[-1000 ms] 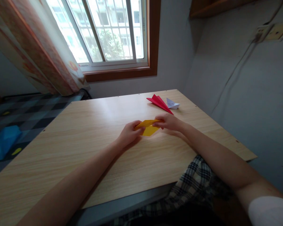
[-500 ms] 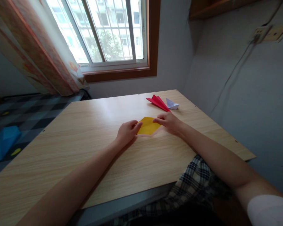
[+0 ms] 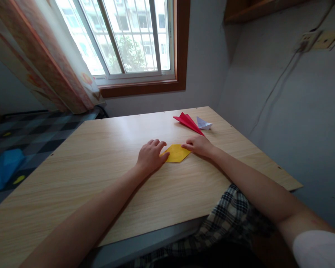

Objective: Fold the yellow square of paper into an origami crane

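A folded piece of yellow paper point(image 3: 178, 153), six-sided in outline, lies on the wooden tabletop between my hands. At its left corner my left hand point(image 3: 152, 154) has its thumb on the paper, with the other fingers raised and apart. My right hand point(image 3: 199, 146) pinches the right corner, thumb on top and the other fingers curled out of sight. Just beyond my right hand a red paper plane point(image 3: 187, 122) rests on the table. Beside the plane sits a small white paper boat point(image 3: 204, 123).
The light wooden table point(image 3: 106, 163) reaches toward the window wall. Left of it, a blue folded paper point(image 3: 4, 167) lies on a checked cloth point(image 3: 41, 130). A curtain point(image 3: 53, 56) hangs by the window. A cable point(image 3: 273, 91) runs down the right wall from a socket.
The yellow paper has come down from just above the table to lie flat on it. My left hand's fingers have opened from their grip on its left corner.
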`<state>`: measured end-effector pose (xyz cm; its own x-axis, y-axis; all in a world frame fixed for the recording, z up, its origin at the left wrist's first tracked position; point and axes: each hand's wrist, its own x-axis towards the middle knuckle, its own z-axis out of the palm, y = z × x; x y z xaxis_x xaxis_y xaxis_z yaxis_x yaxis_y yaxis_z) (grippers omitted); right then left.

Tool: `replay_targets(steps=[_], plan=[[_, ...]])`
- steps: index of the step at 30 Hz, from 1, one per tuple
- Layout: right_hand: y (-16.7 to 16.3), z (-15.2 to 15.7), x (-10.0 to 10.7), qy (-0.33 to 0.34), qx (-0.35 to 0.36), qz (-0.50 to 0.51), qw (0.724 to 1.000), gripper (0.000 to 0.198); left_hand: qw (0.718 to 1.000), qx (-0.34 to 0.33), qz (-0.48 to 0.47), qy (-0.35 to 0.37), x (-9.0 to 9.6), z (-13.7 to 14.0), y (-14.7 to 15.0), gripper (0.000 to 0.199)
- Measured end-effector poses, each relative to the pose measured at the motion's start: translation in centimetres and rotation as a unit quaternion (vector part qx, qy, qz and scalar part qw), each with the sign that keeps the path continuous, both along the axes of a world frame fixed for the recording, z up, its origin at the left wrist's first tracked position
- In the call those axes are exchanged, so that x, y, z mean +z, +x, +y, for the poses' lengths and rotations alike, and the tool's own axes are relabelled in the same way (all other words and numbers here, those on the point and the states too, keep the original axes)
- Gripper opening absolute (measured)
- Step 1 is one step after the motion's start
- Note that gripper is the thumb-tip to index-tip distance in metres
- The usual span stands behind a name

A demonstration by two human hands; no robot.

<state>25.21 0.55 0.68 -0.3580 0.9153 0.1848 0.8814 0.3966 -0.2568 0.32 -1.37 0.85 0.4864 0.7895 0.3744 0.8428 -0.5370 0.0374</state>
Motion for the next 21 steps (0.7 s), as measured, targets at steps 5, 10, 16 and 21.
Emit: replay_targets(steps=[5, 10, 16, 21], plan=[[-0.22, 0.07, -0.19, 0.02, 0.014, -0.042, 0.999, 0.046, 0.982, -0.191, -0.004, 0.007, -0.22, -0.5, 0.33, 0.027], [-0.31, 0.13, -0.44, 0.032, 0.014, -0.063, 0.997, 0.046, 0.964, -0.258, -0.008, -0.07, -0.27, -0.63, 0.63, 0.026], [-0.2, 0.01, -0.39, 0.055, 0.0, -0.051, 0.997, 0.032, 0.961, -0.258, -0.015, -0.101, -0.32, -0.08, 0.3, 0.026], [0.03, -0.35, -0.13, 0.134, 0.101, 0.059, 0.984, 0.011, 0.964, -0.249, 0.0, -0.098, -0.17, -0.13, 0.31, 0.023]])
